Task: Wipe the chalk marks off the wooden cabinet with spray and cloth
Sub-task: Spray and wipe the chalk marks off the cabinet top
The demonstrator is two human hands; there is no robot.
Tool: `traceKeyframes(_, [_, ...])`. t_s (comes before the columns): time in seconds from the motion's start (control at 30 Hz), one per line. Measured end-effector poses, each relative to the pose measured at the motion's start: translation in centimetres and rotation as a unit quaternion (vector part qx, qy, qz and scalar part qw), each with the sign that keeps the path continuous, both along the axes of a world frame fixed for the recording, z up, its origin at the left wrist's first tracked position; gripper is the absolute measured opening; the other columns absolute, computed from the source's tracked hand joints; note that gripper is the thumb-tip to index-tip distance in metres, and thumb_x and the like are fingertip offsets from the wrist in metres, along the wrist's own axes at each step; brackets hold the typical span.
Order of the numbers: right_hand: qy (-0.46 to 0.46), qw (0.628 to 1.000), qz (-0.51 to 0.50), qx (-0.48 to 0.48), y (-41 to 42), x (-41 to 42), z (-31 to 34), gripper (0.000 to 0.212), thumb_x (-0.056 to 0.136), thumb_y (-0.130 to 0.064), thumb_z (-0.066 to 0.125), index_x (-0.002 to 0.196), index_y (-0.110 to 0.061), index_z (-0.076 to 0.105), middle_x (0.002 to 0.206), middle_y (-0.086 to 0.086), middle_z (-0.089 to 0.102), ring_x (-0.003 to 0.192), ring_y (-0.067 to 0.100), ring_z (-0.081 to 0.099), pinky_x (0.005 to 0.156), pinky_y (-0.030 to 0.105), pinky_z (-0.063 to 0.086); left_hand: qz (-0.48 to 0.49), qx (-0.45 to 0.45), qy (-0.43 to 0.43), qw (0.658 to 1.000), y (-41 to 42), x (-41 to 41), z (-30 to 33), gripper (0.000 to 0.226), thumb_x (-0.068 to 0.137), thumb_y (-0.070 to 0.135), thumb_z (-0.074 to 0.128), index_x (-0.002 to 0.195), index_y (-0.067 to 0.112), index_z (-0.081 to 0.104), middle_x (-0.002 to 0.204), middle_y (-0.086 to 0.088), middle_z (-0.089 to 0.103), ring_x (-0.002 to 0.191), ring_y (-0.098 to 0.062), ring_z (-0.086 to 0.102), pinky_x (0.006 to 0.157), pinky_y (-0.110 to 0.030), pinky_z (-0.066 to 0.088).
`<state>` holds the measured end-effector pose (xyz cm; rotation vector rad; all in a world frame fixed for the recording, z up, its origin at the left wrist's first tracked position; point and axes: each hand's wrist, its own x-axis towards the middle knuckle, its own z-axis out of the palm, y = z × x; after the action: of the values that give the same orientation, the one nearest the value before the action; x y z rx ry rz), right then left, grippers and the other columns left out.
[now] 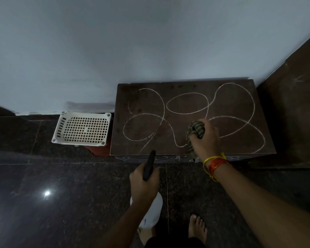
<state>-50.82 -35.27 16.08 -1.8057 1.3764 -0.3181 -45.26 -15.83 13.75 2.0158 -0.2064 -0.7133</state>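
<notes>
- Wooden cabinet (231, 140): low, dark, set against the wall; looping chalk marks (186, 104) cover its top.
- Right hand (207, 138): grasps a bunched striped cloth (195, 130), pressed on the cabinet top near its front edge.
- Left hand (144, 181): clenched round a spray bottle (152, 212), black nozzle toward the cabinet.
- White basket (82, 129): left of the cabinet.

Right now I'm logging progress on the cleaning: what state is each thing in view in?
Cabinet: top covered in looping chalk lines, mostly unwiped.
Chalk marks: intact loops across the top.
Cloth: bunched, pressed on the cabinet top.
Right hand: gripping the cloth.
Spray bottle: held off the cabinet, nozzle aimed at it.
Left hand: gripping the bottle.
Basket: white, beside the cabinet, tilted.
</notes>
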Motion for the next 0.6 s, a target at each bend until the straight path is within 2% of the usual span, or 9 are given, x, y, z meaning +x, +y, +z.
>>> traceKeyframes(0.33, [-0.012,1.000,-0.003,0.001,-0.3,1.4,0.3,0.049,0.082,-0.008,0.061,0.128,-0.022,0.047,0.125,0.013,0.039,0.101,0.029,0.052,0.082,0.024,0.038,0.016,-0.031,-0.038,0.999,-6.6,4.8,3.6,0.023,0.089,0.012,0.058,0.071,-0.002,0.057,0.058,-0.009,0.049,0.052,-0.020,0.045,0.047,-0.028,0.036])
traceKeyframes(0.5, [-0.019,1.000,-0.003,-0.009,0.1,2.8,0.4,0.049,0.081,-0.006,0.060,0.126,-0.022,0.048,0.125,0.014,0.042,0.108,0.029,0.049,0.083,0.024,0.037,0.018,-0.045,-0.020,0.999,-7.5,6.8,4.0,0.020,0.089,0.012,0.058,0.069,0.007,0.056,0.062,-0.012,0.051,0.056,-0.024,0.047,0.053,-0.035,0.042])
traceKeyframes(0.6, [-0.017,1.000,0.006,-0.013,0.5,3.9,0.3,0.051,0.082,-0.006,0.060,0.128,-0.022,0.047,0.129,0.013,0.042,0.114,0.029,0.047,0.086,0.027,0.037,0.030,-0.040,-0.020,0.999,-7.7,7.8,4.2,0.021,0.089,0.012,0.058,0.068,0.010,0.056,0.062,-0.011,0.053,0.057,-0.024,0.049,0.054,-0.035,0.044])
